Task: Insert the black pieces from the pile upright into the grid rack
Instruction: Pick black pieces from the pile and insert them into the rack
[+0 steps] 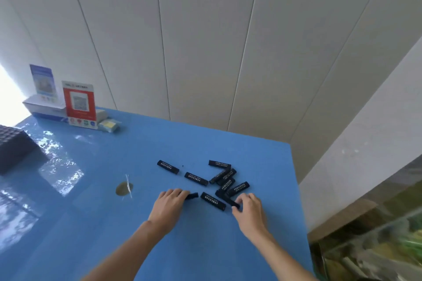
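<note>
Hands on black pieces (219, 178) | left hand (167, 206) covers one | right hand (249, 209) pinches another | grid rack (13, 150) far left

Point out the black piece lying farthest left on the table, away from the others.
It is the black piece lying flat at the far left of the scatter, alone, beyond the left hand. The other pieces cluster to its right.

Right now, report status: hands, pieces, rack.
Left hand fingers closed on one black piece. Right hand pinching another. Loose pile lies flat on table. Grid rack far left, path clear.
</note>
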### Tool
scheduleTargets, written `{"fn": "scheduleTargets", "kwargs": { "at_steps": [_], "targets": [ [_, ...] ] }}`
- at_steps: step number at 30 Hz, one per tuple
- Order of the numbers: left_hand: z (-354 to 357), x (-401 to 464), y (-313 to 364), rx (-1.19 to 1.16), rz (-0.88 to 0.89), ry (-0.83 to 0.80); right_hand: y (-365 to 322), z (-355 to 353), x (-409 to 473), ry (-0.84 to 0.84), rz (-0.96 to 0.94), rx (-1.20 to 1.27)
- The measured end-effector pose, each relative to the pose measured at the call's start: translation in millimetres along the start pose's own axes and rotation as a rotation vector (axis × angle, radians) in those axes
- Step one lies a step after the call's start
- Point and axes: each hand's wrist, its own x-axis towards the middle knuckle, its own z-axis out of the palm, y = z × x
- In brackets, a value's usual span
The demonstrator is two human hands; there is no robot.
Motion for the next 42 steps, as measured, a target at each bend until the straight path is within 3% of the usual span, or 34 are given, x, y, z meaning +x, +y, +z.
{"fn": "scheduleTargets", "kwargs": {
  "at_steps": [6,9,19,35,42],
  "targets": [
    [-21.3,-20.2,28.2,-0.327,-0.233,-0.041,11.5,-21.1,-5.2,0.073,-0.181,0.148],
    [-32.9,-30.3,41.0,-0.472,-0.25,-0.052,9.9,-30.4,-5.0,0.107,-0.283,0.254],
    [-57.2,-78.2,38.3,-0.616,-0.325,-0.045,-40.2,-32.7,-23.4,0.04,-0.473,0.359],
    [-131.6,-205.8,-140.9,-0.533,-0.341,0.015,-247.2,42.6,-98.2,-0.044,-0.601,0.346],
    [-150.6,-230.3,-195.3,-0.555,-0.363,0.08,-293.8,66.5,-106.2,-0.033,-0.629,0.309]
  ]
}}
